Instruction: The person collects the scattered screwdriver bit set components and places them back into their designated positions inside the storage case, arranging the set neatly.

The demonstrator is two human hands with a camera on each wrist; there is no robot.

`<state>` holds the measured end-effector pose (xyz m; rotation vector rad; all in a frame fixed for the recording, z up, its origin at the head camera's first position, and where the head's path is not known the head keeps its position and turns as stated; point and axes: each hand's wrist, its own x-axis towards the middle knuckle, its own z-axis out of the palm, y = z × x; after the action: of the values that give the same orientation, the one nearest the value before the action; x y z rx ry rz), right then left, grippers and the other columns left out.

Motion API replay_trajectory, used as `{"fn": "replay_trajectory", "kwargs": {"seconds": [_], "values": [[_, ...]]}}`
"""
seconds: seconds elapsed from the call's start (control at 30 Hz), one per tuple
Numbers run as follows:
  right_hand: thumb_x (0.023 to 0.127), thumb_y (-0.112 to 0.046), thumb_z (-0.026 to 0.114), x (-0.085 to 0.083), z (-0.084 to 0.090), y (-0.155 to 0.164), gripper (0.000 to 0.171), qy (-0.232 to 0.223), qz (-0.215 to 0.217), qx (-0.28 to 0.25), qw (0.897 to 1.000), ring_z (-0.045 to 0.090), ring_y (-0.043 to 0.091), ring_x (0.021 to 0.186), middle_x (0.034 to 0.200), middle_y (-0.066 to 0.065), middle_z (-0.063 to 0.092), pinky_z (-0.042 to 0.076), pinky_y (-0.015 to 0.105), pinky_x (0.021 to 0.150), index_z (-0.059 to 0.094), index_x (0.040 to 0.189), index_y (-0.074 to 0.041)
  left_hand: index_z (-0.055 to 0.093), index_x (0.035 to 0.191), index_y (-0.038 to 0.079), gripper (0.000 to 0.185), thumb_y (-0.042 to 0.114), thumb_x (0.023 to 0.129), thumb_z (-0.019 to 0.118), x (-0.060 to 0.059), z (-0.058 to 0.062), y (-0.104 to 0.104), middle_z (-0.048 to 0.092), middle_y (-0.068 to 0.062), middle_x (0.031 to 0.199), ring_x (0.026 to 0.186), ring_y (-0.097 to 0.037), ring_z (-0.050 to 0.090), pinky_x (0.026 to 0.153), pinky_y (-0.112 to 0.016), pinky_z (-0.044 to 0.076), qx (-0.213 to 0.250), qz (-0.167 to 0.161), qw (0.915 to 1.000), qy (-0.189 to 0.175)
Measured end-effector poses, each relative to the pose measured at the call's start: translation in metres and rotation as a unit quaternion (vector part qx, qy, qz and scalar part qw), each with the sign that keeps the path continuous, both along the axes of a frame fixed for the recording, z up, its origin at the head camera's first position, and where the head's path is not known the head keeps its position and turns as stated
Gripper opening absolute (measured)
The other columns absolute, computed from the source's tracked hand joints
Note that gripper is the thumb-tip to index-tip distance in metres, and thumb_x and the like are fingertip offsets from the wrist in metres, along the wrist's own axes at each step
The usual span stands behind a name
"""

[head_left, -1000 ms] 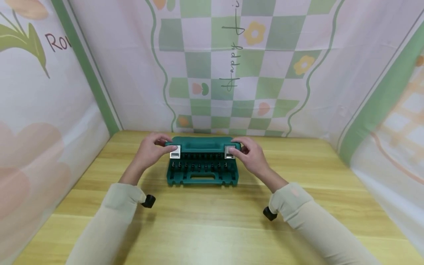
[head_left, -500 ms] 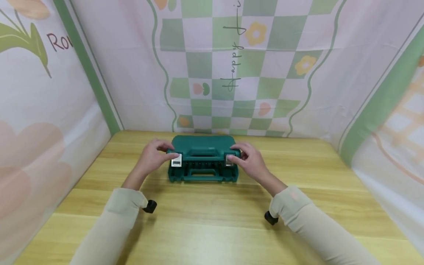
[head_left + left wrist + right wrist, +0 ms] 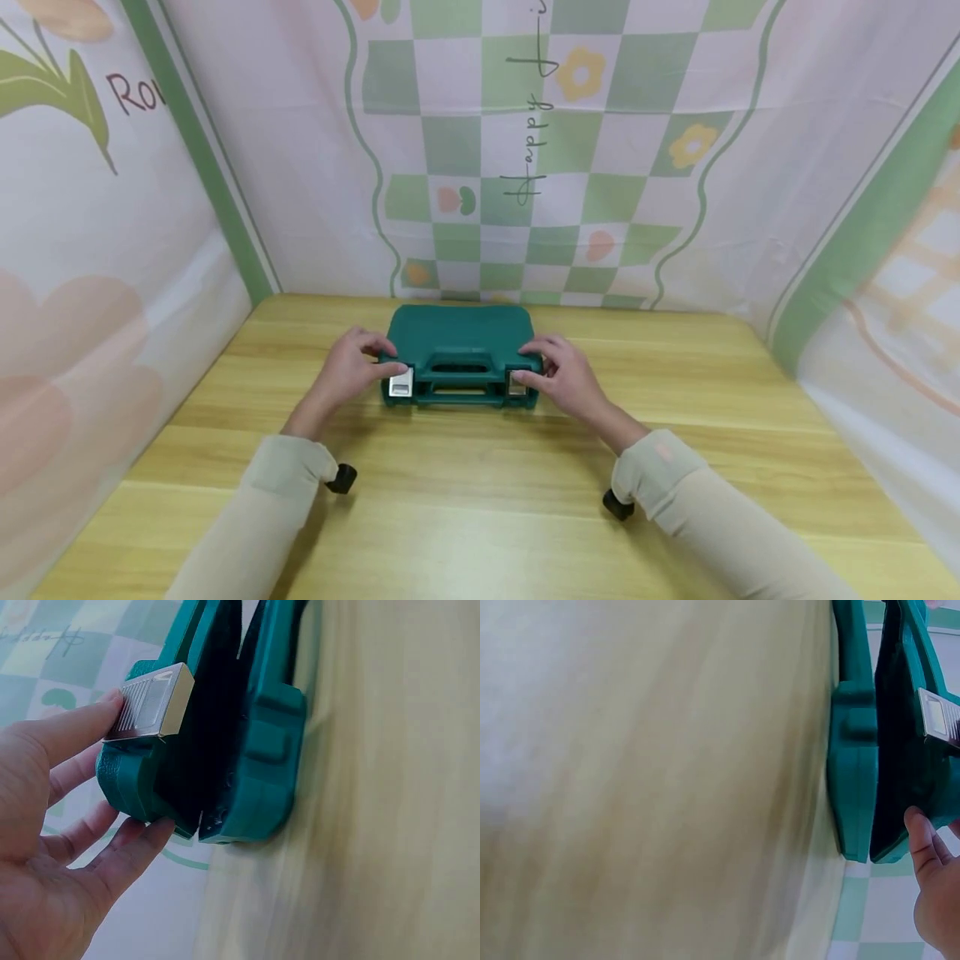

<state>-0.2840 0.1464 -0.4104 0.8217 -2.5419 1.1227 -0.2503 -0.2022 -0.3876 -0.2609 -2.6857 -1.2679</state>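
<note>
A teal plastic tool case (image 3: 459,337) lies on the wooden table (image 3: 480,508), its lid lowered almost onto the base. The left wrist view still shows a narrow dark gap between the lid and the base of the case (image 3: 262,750). My left hand (image 3: 348,371) grips the lid's left front corner, with a finger (image 3: 82,724) against the silver latch (image 3: 150,705). My right hand (image 3: 566,375) grips the lid's right front corner beside the other silver latch (image 3: 517,383). In the right wrist view only a thumb (image 3: 922,840) shows, at the lid's edge near the latch (image 3: 937,716).
Patterned cloth walls (image 3: 480,150) close in the table at the back and both sides. The case sits near the back wall. Bare wood stretches in front of it, towards me. Small black wrist mounts (image 3: 343,478) hang under both sleeves.
Both hands have swung the lid down towards me, from half raised to nearly closed. The rows of tools inside are now hidden. The latches moved down with the lid.
</note>
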Motion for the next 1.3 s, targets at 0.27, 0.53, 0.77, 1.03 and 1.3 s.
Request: {"fn": "replay_trajectory", "kwargs": {"seconds": [0.27, 0.53, 0.77, 1.03, 1.3], "values": [[0.084, -0.029, 0.078, 0.006, -0.007, 0.0, 0.035, -0.007, 0.003, 0.011, 1.0, 0.051, 0.016, 0.074, 0.127, 0.007, 0.055, 0.048, 0.03, 0.065, 0.069, 0.113, -0.011, 0.072, 0.093, 0.012, 0.023, 0.026, 0.079, 0.083, 0.003, -0.011, 0.002, 0.052, -0.01, 0.104, 0.099, -0.03, 0.054, 0.084, -0.043, 0.049, -0.012, -0.011, 0.9998, 0.008], [0.083, -0.027, 0.079, 0.007, -0.015, -0.001, 0.034, 0.005, 0.001, 0.022, 1.0, 0.051, 0.015, 0.074, 0.124, 0.006, 0.056, 0.048, 0.029, 0.065, 0.069, 0.111, -0.01, 0.072, 0.092, 0.013, 0.019, 0.024, 0.08, 0.082, 0.004, -0.018, 0.004, 0.05, -0.009, 0.103, 0.1, -0.029, 0.053, 0.084, -0.042, 0.05, -0.022, -0.008, 0.9997, -0.004], [0.083, -0.028, 0.079, 0.007, -0.02, -0.001, 0.036, 0.019, 0.001, 0.041, 0.999, 0.052, 0.014, 0.075, 0.125, 0.005, 0.055, 0.049, 0.029, 0.066, 0.068, 0.113, -0.011, 0.072, 0.092, 0.012, 0.019, 0.023, 0.079, 0.083, 0.004, -0.022, 0.005, 0.051, -0.009, 0.104, 0.099, -0.03, 0.053, 0.084, -0.043, 0.05, -0.031, -0.01, 0.9995, 0.005], [0.082, -0.026, 0.08, 0.008, -0.014, -0.001, 0.039, 0.021, 0.015, 0.094, 0.995, 0.055, 0.027, 0.107, 0.123, 0.009, 0.055, 0.051, 0.042, 0.086, 0.067, 0.115, -0.009, 0.071, 0.1, 0.013, 0.029, 0.026, 0.078, 0.084, 0.005, -0.023, 0.007, 0.05, -0.009, 0.107, 0.096, -0.028, 0.051, 0.08, -0.041, 0.048, -0.079, -0.015, 0.9968, 0.005], [0.079, -0.041, 0.08, 0.003, -0.004, -0.008, 0.079, 0.001, 0.014, 0.248, 0.969, 0.03, 0.043, 0.133, 0.151, 0.017, 0.033, 0.028, 0.062, 0.104, 0.045, 0.146, -0.016, 0.054, 0.139, 0.017, 0.071, 0.03, 0.076, 0.085, -0.002, -0.027, 0.01, 0.03, -0.016, 0.15, 0.134, -0.041, 0.029, 0.103, -0.056, 0.037, -0.16, -0.059, 0.9853, -0.012]]}}
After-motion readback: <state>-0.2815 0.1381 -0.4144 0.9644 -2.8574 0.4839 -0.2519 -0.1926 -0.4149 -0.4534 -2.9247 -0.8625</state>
